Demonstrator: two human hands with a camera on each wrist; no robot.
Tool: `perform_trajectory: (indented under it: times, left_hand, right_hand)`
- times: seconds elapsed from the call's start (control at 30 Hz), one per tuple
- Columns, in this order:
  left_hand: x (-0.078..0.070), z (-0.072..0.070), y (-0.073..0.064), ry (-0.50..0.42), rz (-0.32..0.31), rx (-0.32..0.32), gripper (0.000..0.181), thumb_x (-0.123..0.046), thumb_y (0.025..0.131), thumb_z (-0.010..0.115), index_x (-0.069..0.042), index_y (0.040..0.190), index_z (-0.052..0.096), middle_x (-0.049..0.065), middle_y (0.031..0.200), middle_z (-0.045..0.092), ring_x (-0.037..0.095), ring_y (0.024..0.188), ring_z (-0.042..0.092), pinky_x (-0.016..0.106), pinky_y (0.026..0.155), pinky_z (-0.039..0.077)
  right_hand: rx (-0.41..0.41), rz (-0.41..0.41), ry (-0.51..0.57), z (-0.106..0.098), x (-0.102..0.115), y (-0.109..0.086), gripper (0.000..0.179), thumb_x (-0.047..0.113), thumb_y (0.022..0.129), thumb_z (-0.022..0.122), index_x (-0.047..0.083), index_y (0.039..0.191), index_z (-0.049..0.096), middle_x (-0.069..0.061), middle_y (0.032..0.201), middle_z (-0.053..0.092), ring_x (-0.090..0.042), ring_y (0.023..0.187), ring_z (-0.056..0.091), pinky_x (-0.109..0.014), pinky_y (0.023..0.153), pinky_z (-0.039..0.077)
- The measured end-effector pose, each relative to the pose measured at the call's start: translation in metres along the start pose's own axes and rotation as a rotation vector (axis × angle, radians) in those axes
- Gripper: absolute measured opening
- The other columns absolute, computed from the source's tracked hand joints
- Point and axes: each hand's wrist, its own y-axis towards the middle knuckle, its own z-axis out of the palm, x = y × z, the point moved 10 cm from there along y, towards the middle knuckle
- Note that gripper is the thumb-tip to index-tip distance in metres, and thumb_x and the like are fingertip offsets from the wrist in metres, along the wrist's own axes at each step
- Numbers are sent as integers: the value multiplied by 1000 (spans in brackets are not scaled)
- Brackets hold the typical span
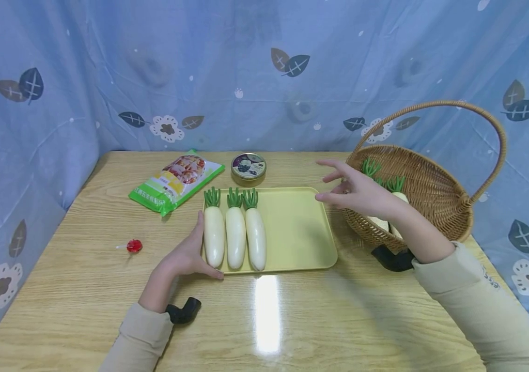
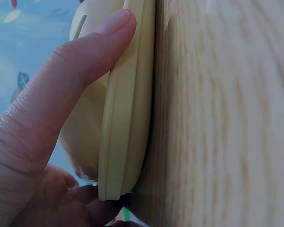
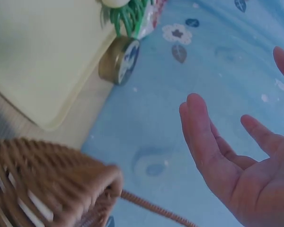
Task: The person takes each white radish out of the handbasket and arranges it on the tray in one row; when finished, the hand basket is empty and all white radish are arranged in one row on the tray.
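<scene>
My left hand (image 1: 189, 254) holds the near left corner of a pale yellow tray (image 1: 297, 227). In the left wrist view the thumb (image 2: 92, 45) presses the tray's rim (image 2: 118, 127) and the other fingers bend around the corner. Three white radishes (image 1: 235, 237) with green tops lie side by side in the tray's left part. My right hand (image 1: 362, 191) is in the air over the left side of a brown wicker basket (image 1: 432, 191), fingers spread and holding nothing. More white radishes (image 1: 399, 196) lie inside the basket, partly hidden behind that hand and forearm.
A round tin (image 1: 248, 169) stands behind the tray. To its left lies a green and white food packet (image 1: 178, 181). A red lollipop (image 1: 134, 246) is on the wooden table (image 1: 83, 289) at the left. The basket's tall handle (image 1: 497, 129) arches up at the right, before a blue curtain (image 1: 227, 67).
</scene>
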Motion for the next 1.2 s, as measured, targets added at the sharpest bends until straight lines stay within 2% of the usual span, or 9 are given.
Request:
perform_trajectory:
  times: [0.23, 0.4, 0.57, 0.77, 0.97, 1.2]
  left_hand:
    - [-1, -1, 0, -4, 13, -3, 152, -32, 45, 92, 0, 139, -24, 23, 148, -12, 37, 136, 0, 49, 109, 10]
    - [0, 0, 0, 1, 3, -2, 153, -32, 44, 92, -1, 139, -24, 22, 149, -12, 36, 136, 0, 48, 109, 10]
    - [1, 0, 1, 1, 10, -11, 153, -33, 43, 92, -1, 140, -23, 21, 149, -12, 35, 136, 1, 47, 109, 12]
    - [2, 0, 2, -22, 11, -5, 153, -33, 44, 92, -4, 140, -23, 20, 149, -13, 34, 137, -1, 47, 109, 11]
    - [2, 0, 1, -27, 14, -3, 154, -33, 43, 92, -3, 140, -23, 20, 149, -12, 34, 137, -1, 47, 109, 10]
    - [0, -1, 1, -23, 17, -7, 154, -34, 43, 92, -3, 140, -23, 21, 149, -12, 34, 136, 0, 47, 109, 10]
  right_hand:
    - [-33, 25, -38, -17, -9, -12, 68, 35, 88, 60, 27, 144, 22, -13, 132, 41, -29, 110, 49, -44, 80, 47]
    - [-53, 43, -14, -31, -15, -22, 66, 30, 89, 60, 23, 143, 24, -14, 131, 40, -31, 108, 50, -39, 77, 50]
    - [-63, 67, -43, -49, -24, -29, 63, 29, 91, 57, 22, 143, 23, -15, 133, 38, -32, 107, 51, -39, 76, 49]
    - [-51, 138, -41, -67, -49, -28, 68, 32, 92, 55, 18, 146, 15, -22, 138, 30, -40, 116, 43, -47, 82, 47]
    - [-34, 181, -24, -77, -73, -25, 69, 34, 92, 54, 16, 146, 16, -23, 138, 30, -40, 119, 40, -51, 86, 45]
    - [11, 224, 0, -86, -98, -21, 69, 35, 92, 53, 14, 146, 14, -25, 139, 28, -42, 120, 38, -49, 84, 47]
